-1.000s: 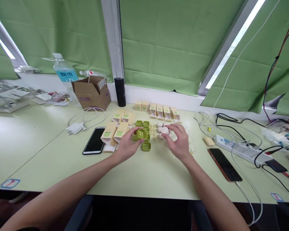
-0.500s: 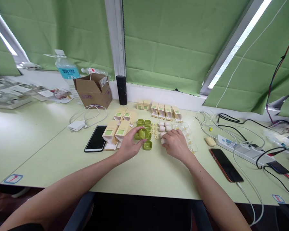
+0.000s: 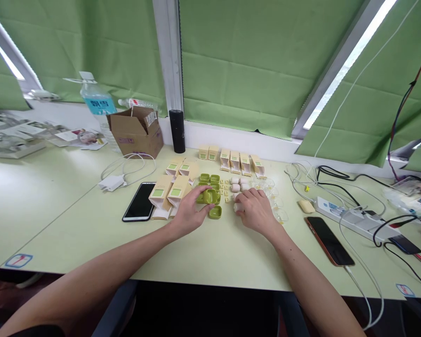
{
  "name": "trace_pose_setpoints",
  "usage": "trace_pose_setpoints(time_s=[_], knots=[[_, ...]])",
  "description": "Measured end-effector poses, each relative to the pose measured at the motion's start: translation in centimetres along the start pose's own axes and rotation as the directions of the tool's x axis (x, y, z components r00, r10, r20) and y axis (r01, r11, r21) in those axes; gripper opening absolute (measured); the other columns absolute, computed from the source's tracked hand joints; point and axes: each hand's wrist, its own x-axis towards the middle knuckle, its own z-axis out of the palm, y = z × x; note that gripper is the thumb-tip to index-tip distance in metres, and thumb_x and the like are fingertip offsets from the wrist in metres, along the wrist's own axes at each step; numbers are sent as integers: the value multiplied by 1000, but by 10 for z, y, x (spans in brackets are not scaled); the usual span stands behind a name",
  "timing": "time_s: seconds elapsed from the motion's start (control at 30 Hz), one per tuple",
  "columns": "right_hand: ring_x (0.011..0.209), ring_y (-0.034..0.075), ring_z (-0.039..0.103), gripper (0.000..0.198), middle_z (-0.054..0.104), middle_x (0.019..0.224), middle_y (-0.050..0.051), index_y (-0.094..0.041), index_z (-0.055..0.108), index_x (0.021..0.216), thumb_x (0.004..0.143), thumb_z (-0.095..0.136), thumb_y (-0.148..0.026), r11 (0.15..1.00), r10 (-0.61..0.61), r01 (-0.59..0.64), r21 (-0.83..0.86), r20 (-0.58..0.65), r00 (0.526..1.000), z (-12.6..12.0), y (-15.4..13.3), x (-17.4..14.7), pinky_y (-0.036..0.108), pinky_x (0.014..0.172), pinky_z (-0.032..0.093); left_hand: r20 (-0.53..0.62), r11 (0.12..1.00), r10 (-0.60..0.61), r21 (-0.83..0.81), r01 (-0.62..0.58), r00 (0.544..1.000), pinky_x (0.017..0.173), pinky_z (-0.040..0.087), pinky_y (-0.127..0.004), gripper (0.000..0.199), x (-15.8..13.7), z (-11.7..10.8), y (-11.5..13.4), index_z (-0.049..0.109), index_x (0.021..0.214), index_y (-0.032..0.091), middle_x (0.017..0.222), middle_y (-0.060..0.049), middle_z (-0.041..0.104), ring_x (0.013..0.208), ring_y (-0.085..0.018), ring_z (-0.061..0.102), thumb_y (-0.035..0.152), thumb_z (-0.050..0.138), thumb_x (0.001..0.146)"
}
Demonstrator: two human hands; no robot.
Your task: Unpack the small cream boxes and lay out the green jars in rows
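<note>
My left hand (image 3: 191, 210) pinches a small green square cup (image 3: 209, 196) between thumb and fingers, tilted above other green cups. One of those green cups (image 3: 215, 212) lies just in front of it. To the right, the fingers of my right hand (image 3: 255, 207) close on a small white piece (image 3: 237, 207), mostly covered by the fingers. Pale pink rounded pieces (image 3: 235, 187) sit in rows beyond that hand. Tiny yellow parts (image 3: 226, 191) lie in columns between the green cups and the pink pieces. Clear plastic covers (image 3: 279, 215) stand to the right, partly behind my right hand.
Open cream cartons (image 3: 161, 191) stand left of the cups, with more cartons (image 3: 235, 161) behind. A black phone (image 3: 139, 202) lies at left; another phone (image 3: 330, 241) and a power strip (image 3: 354, 219) with cables lie right. At the back are a cardboard box (image 3: 136, 133) and black cylinder (image 3: 177, 132).
The green cup in my left hand has tipped slightly and shifted a little. My right hand has barely moved, and the white piece has shifted slightly left in its fingers.
</note>
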Motion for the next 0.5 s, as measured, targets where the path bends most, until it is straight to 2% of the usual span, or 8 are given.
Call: trace_pose_setpoints(time_s=[0.27, 0.4, 0.5], knots=[[106, 29, 56, 31, 72, 108, 10, -18, 67, 109, 80, 72, -26, 999, -3, 5, 44, -53, 999, -3, 2, -1, 39, 87, 34, 21, 995, -57, -87, 58, 998, 108, 51, -44, 39, 0, 0, 0, 60, 126, 21, 126, -8, 70, 121, -26, 64, 30, 67, 88], [105, 29, 56, 23, 71, 105, 10, -18, 66, 107, 87, 67, -29, 987, -33, 71, 144, -250, 968, -1, -2, -3, 40, 87, 38, 65, 962, -113, -242, 125, 992, 111, 48, -45, 43, 1, 3, -3, 60, 128, 21, 128, -9, 68, 123, -26, 63, 31, 70, 87], [106, 29, 58, 25, 69, 109, 12, -18, 64, 114, 93, 60, -31, 952, -53, 186, 243, -468, 882, 5, -11, -4, 42, 86, 44, 105, 901, -132, -403, 163, 986, 112, 47, -43, 46, 1, 7, -5, 60, 128, 21, 130, -11, 67, 125, -26, 63, 31, 73, 85]])
